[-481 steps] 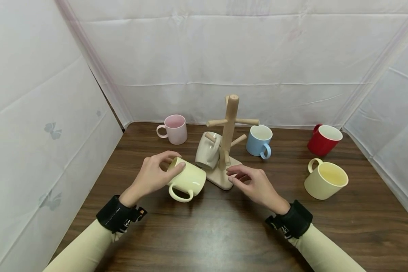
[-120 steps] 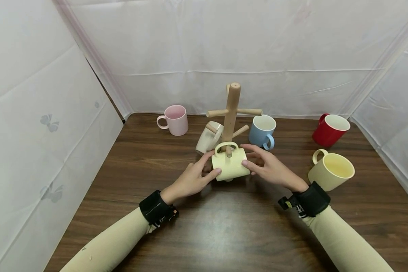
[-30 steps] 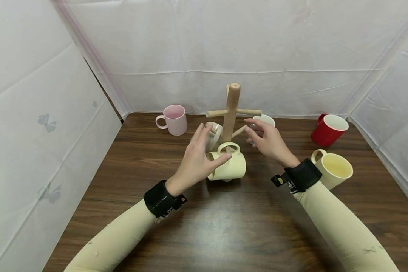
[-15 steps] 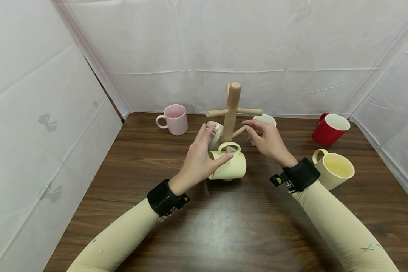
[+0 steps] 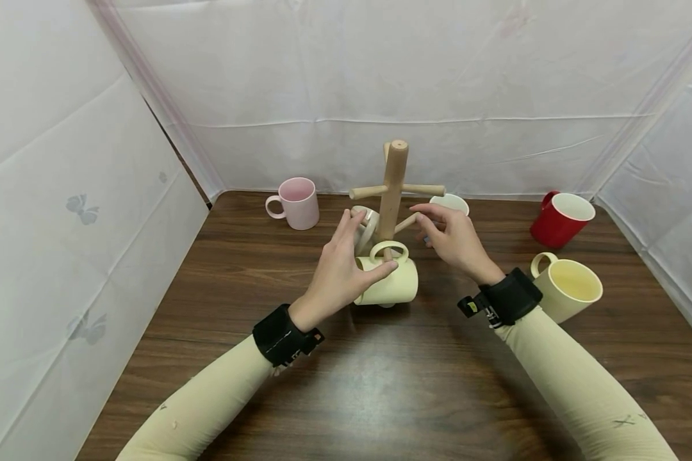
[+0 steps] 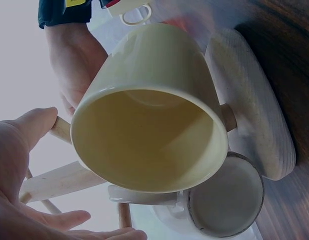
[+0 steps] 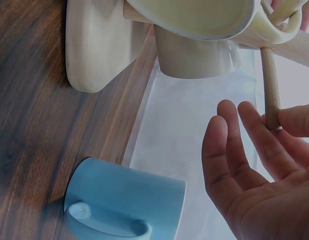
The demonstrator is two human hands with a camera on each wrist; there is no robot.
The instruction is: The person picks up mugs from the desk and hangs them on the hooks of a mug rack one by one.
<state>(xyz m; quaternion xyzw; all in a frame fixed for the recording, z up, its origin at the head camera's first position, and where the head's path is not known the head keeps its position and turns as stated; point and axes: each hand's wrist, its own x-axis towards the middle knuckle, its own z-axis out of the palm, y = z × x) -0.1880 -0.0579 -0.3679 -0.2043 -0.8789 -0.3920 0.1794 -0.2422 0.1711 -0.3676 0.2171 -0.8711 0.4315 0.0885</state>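
Observation:
A pale yellow mug (image 5: 395,285) hangs sideways by its handle on the front peg of a wooden mug tree (image 5: 392,186). Its open mouth faces the left wrist camera. My left hand (image 5: 337,275) is spread beside this mug, thumb at the tip of the front peg and fingertips by the left peg. On that left peg an off-white mug (image 6: 224,200) hangs tilted, partly hidden behind my left fingers in the head view. My right hand (image 5: 455,240) pinches the end of the lower right peg (image 7: 271,95) between thumb and index finger; the other fingers are loosely bent.
A pink mug (image 5: 300,208) stands at the back left. Behind my right hand is a light blue mug (image 7: 134,200). To the right stand a red mug (image 5: 559,224) and a second yellow mug (image 5: 565,291). White sheeting (image 5: 300,77) walls the brown table.
The yellow mug went from my left hand onto the front peg, held by both hands four seconds ago. Both hands then moved to the pegs; the last half second shows almost no motion.

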